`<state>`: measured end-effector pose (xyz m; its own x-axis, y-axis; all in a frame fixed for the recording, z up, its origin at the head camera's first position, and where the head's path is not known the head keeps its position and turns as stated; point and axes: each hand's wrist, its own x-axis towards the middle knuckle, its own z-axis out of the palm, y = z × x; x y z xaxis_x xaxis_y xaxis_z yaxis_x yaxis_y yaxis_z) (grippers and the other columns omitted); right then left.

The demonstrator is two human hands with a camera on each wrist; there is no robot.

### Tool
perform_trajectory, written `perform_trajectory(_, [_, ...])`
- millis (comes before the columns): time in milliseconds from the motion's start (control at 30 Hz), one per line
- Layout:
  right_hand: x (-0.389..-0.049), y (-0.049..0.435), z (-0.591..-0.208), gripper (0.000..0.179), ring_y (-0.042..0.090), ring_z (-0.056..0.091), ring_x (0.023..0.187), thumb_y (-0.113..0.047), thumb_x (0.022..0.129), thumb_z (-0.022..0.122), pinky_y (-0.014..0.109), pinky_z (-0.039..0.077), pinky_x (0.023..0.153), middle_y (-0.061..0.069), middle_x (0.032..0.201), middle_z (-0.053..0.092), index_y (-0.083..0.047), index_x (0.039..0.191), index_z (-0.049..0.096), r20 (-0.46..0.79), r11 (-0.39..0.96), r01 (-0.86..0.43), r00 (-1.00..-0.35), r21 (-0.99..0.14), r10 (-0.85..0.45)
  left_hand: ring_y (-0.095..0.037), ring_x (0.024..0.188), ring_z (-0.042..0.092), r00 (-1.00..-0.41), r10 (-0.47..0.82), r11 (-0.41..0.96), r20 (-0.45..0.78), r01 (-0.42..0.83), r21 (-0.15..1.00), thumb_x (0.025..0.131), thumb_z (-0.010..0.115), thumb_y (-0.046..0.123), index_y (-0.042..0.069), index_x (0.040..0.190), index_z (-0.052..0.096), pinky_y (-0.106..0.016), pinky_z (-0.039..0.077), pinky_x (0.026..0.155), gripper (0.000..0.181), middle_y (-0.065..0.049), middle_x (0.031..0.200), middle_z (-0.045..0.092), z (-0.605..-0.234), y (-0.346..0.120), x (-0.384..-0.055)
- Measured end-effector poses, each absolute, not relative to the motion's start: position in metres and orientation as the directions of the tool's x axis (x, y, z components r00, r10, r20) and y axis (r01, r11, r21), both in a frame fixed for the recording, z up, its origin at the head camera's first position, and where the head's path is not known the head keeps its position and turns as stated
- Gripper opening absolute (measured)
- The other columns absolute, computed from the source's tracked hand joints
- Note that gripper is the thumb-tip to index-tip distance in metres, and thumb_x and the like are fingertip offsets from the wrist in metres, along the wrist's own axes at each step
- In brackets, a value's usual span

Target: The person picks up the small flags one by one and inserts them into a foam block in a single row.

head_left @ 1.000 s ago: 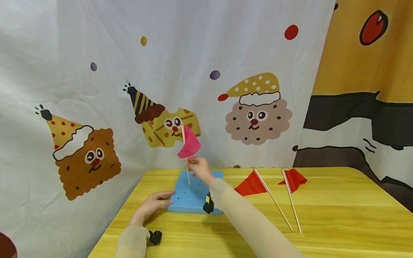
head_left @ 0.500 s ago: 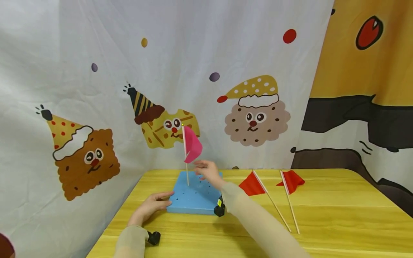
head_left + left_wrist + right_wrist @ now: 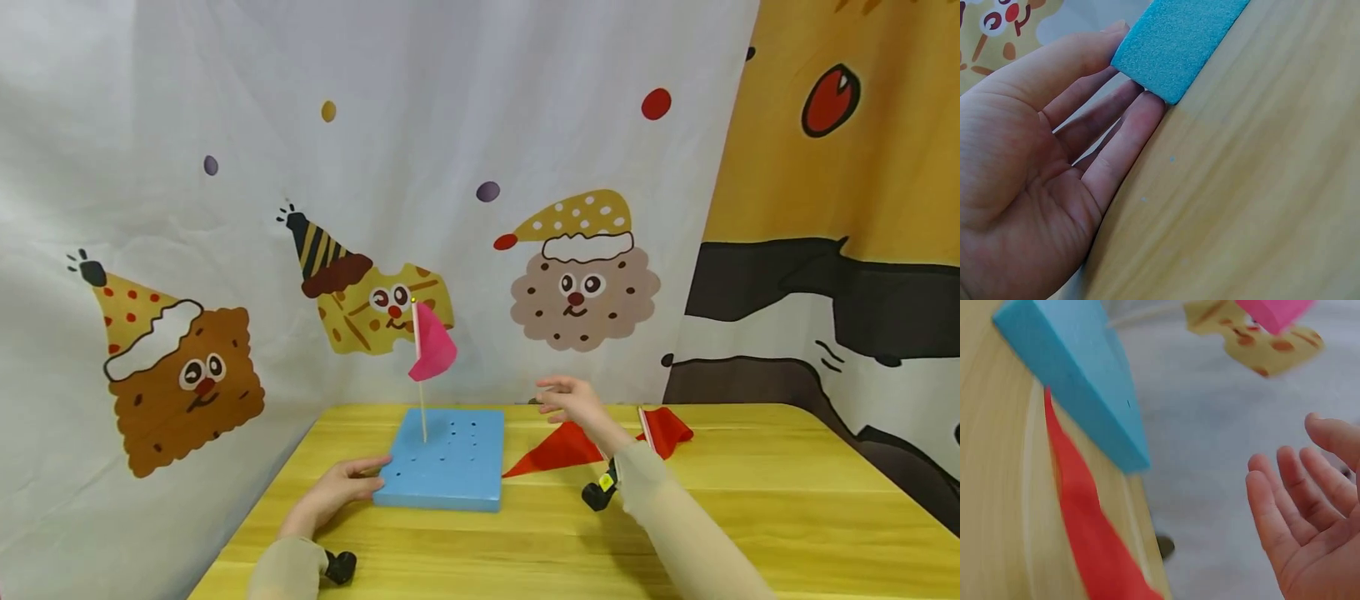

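Observation:
A light-blue foam block [image 3: 442,479] with several small holes lies flat on the table. A pink flag [image 3: 435,343] on a thin stick stands upright in it, leaning slightly, towards its left back. My left hand [image 3: 333,493] holds the block's left side; the left wrist view shows its thumb at the upper edge of the blue block [image 3: 1175,50] and its fingers low against the side. In the air right of the block is my right hand [image 3: 573,402], fingers loosely spread and holding nothing. Beneath it lies a red pennant [image 3: 558,450], its stick hidden by the arm.
A second red flag [image 3: 667,431] lies further right, partly behind the right sleeve. The wooden table [image 3: 765,500] extends to the right. Behind it hangs a pale cloth [image 3: 480,100] printed with cartoon biscuits and cheese. Each wrist carries a small black camera.
My right hand has let go of the pink flag's stick and moved right, over the red pennants. The pink flag stays standing in the block. My left hand keeps its place on the block.

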<state>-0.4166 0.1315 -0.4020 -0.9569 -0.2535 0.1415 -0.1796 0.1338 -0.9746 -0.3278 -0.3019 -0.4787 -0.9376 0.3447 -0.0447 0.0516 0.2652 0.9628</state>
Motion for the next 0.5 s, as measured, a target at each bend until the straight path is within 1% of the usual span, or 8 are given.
perform_trajectory(100, [-0.411, 0.16, -0.406, 0.036, 0.039, 0.066, 0.095, -0.015, 0.092, 0.067, 0.049, 0.056, 0.08, 0.02, 0.113, 0.065, 0.001, 0.124, 0.062, 0.115, 0.162, -0.153, -0.968, -0.975, -0.224, -0.042, 0.128, 0.043, -0.936, 0.35, 0.267, -0.049, 0.049, 0.962, 0.097, 0.062, 0.024, 0.003, 0.145, 0.045, -0.046, 0.048, 0.096, 0.055, -0.025, 0.15, 0.033, -0.48, -0.302, -0.329])
perform_trajectory(133, [-0.409, 0.168, -0.408, 0.036, 0.039, 0.066, 0.094, -0.016, 0.092, 0.067, 0.046, 0.057, 0.078, 0.02, 0.112, 0.065, 0.002, 0.123, 0.062, 0.105, 0.177, -0.144, -0.971, -0.974, -0.216, -0.042, 0.128, 0.044, -0.934, 0.354, 0.269, -0.047, 0.053, 0.962, 0.097, 0.062, 0.024, 0.002, 0.145, 0.045, -0.046, 0.048, 0.096, 0.055, -0.025, 0.15, 0.033, -0.48, -0.302, -0.329])
perform_trajectory(233, [-0.404, 0.19, -0.414, 0.039, 0.037, 0.066, 0.093, -0.019, 0.091, 0.069, 0.043, 0.058, 0.078, 0.016, 0.108, 0.066, 0.004, 0.121, 0.062, 0.066, 0.238, -0.114, -0.977, -0.965, -0.203, -0.042, 0.127, 0.044, -0.934, 0.355, 0.271, -0.049, 0.053, 0.961, 0.097, 0.062, 0.024, 0.003, 0.145, 0.045, -0.046, 0.048, 0.097, 0.055, -0.025, 0.15, 0.033, -0.481, -0.303, -0.33])
perform_trajectory(333, [-0.399, 0.209, -0.421, 0.041, 0.036, 0.066, 0.092, -0.02, 0.09, 0.07, 0.044, 0.057, 0.078, 0.014, 0.104, 0.067, 0.007, 0.12, 0.061, 0.017, 0.282, -0.067, -0.984, -0.957, -0.177, -0.042, 0.127, 0.044, -0.931, 0.362, 0.276, -0.054, 0.051, 0.96, 0.097, 0.062, 0.024, 0.003, 0.146, 0.044, -0.045, 0.048, 0.097, 0.056, -0.025, 0.15, 0.032, -0.481, -0.304, -0.33])
perform_trajectory(500, [-0.389, 0.236, -0.434, 0.04, 0.034, 0.069, 0.084, -0.016, 0.09, 0.069, 0.042, 0.059, 0.071, 0.019, 0.099, 0.07, 0.013, 0.118, 0.062, -0.024, 0.372, -0.048, -0.983, -0.927, -0.185, -0.043, 0.128, 0.043, -0.933, 0.354, 0.281, -0.071, 0.034, 0.959, 0.097, 0.062, 0.024, 0.003, 0.146, 0.044, -0.044, 0.049, 0.096, 0.056, -0.025, 0.151, 0.032, -0.479, -0.303, -0.33])
